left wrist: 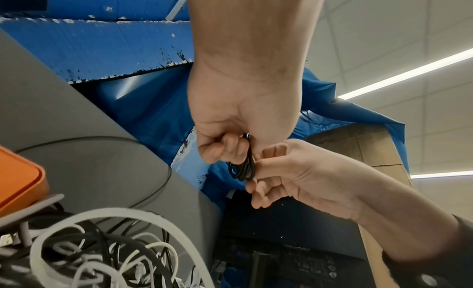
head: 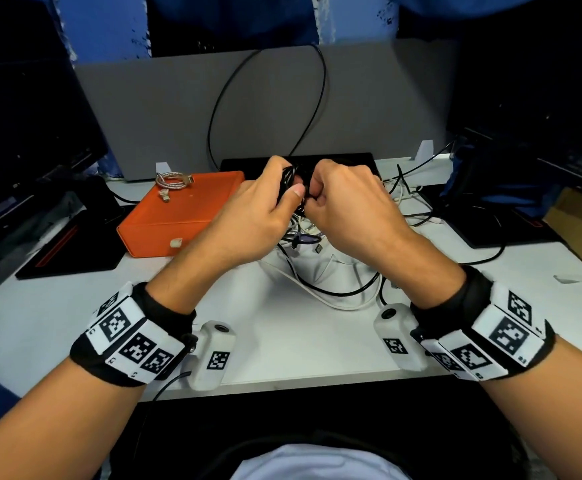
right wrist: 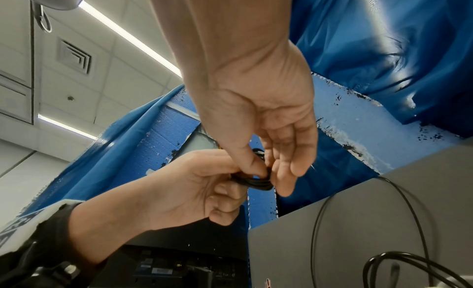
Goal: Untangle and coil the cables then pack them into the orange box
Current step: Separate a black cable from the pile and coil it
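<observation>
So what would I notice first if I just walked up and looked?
Probably the two hands, left hand and right hand, meeting above the desk and pinching a small black coil between them. Next, the orange box at the left with a silver cable on its closed lid. Beneath the hands lies a tangle of black and white cables.
</observation>
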Tool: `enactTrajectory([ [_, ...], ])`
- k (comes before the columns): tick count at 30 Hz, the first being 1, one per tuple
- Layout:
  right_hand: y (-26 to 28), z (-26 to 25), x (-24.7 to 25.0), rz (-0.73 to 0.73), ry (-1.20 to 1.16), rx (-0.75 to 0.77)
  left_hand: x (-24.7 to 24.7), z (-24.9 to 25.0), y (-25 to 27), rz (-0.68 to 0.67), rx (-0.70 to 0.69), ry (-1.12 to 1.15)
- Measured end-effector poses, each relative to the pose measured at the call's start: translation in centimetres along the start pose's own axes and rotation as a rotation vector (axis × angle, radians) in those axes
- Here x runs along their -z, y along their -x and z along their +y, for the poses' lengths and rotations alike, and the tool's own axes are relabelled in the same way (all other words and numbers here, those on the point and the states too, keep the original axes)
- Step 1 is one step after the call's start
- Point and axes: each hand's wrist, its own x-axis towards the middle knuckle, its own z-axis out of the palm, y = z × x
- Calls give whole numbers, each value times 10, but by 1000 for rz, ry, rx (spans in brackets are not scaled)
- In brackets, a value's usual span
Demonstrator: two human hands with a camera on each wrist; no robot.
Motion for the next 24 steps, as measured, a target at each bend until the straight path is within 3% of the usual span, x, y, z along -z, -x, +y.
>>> enactTrajectory([
  [4,-5,7,13,-68,-141,-31,6,-2,-2,-5,26,-117],
  [9,-12,17,38,-298,-913,-113,24,-6,-6,30,-8,-90],
  [12,-15,24,46,-414,-1106,-164,32,-3,-3,53,-67,-14],
  [15,-16,29,38,-437,-960,-182,27,1,-1,28,-77,14],
  [21,-5,4,6,-190,-308,-40,11,-3,-3,-45,-56,-66],
  [24,1,4,-9,-100,-204,-41,10,-3,-2,-53,-54,-71],
])
